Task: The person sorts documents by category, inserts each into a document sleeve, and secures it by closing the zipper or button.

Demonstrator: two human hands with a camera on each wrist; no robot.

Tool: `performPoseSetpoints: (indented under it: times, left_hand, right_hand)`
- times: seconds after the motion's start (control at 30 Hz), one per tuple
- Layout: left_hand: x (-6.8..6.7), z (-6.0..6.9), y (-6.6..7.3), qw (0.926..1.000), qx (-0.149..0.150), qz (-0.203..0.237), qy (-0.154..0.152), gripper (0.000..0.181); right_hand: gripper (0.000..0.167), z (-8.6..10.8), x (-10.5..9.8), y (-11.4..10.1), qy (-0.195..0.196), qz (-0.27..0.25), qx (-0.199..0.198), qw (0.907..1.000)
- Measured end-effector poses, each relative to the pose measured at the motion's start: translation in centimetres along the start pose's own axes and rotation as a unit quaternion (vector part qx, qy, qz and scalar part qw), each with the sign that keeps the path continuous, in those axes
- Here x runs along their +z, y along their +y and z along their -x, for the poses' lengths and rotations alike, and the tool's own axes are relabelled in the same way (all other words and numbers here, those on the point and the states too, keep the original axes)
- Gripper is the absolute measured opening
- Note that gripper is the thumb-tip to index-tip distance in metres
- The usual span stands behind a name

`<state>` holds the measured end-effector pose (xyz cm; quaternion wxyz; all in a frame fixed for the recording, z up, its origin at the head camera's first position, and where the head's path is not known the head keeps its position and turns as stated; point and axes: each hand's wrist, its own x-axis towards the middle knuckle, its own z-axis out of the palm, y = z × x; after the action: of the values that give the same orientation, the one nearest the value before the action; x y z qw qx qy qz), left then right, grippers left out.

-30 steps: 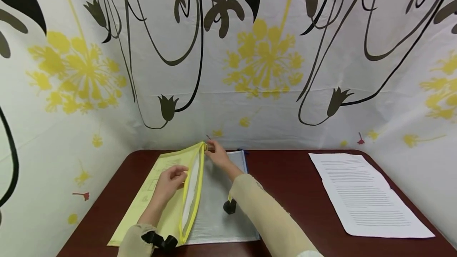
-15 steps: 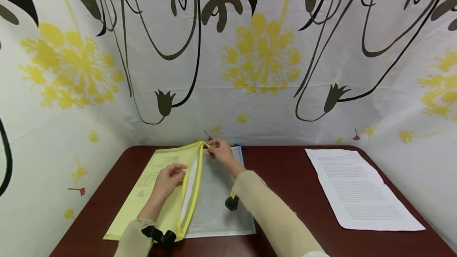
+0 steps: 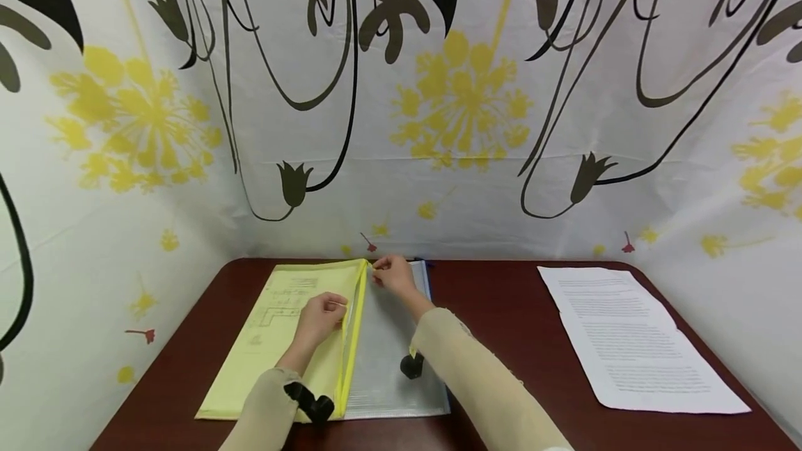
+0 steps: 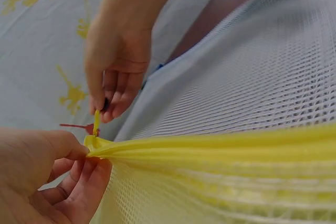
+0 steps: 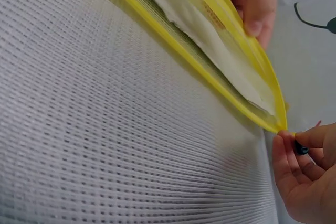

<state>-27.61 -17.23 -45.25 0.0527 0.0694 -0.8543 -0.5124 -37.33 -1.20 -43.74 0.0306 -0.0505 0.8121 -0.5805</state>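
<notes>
A yellow mesh zip pouch (image 3: 263, 346) with printed paper inside lies partly over a greyish mesh zip pouch (image 3: 395, 339) with a blue edge. My left hand (image 3: 321, 319) pinches the rim of the yellow pouch's mouth between thumb and fingers. At the far corner of that mouth, my right hand (image 3: 395, 273) pinches the small yellow tab (image 4: 96, 123) at the zip's end. Something small and black (image 5: 301, 147) shows between the right fingers. In the right wrist view the mouth gapes, and the white paper (image 5: 210, 45) shows between its yellow edges.
The pouches rest on a dark red-brown table (image 3: 495, 339). A printed white sheet (image 3: 639, 339) lies apart at the right. A patterned cloth (image 3: 464, 221) hangs right behind the table and along its sides.
My left hand has shifted right with the pouch's rim, and the mouth looks narrower from above. My right hand stays by the far corner, holding the tab.
</notes>
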Motion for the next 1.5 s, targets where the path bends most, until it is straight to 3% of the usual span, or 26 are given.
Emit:
performPoseSetpoints:
  times: [0.13,0.27,0.43,0.57,0.67,0.9,1.17,1.23,1.37,1.5]
  left_hand:
    - [1.3,-0.5,0.1,0.9991,-0.002,-0.042,-0.004,0.015]
    - [2.0,-0.6,0.2,0.9983,-0.016,-0.054,-0.019,0.013]
    - [2.0,-0.9,1.3,0.9943,-0.04,-0.075,-0.065,0.016]
    - [1.4,-2.4,2.4,0.991,-0.041,-0.086,-0.094,0.02]
    - [1.4,-4.0,2.7,0.9939,-0.023,-0.056,-0.091,0.021]
    - [2.4,-7.6,1.1,0.9983,0.041,-0.007,-0.04,0.018]
    - [2.6,-9.9,0.4,0.9922,0.102,0.043,-0.058,0.022]
    - [2.7,-10.1,0.0,0.992,0.104,0.043,-0.057,0.022]
    - [3.0,-10.1,-1.4,0.994,0.08,0.045,-0.061,0.025]
    - [3.1,-10.2,-2.3,0.993,0.083,0.039,-0.074,0.034]
  right_hand:
    - [0.012,-0.3,-0.1,0.9,0.013,0.002,-0.002,0.9999]
    - [0.01,-0.7,-0.2,1.6,0.024,-0.006,0.013,0.9996]
    - [0.009,-0.8,-0.6,2.2,0.028,0.004,0.019,0.9994]
    - [0.009,-0.9,-0.9,2.4,0.031,0.0,0.023,0.9993]
    - [0.009,-0.9,-0.9,2.4,0.027,-0.013,0.019,0.9994]
    - [0.006,-0.7,-0.6,2.5,0.019,-0.025,0.02,0.9993]
    - [0.007,-0.8,-0.4,2.0,0.031,0.002,0.021,0.9993]
    - [0.006,-0.8,-0.3,2.1,0.033,0.018,0.021,0.9991]
    - [0.005,-0.8,-0.2,2.3,0.034,0.043,0.026,0.9981]
    - [0.004,-1.0,-0.4,2.4,0.04,0.061,0.024,0.9971]
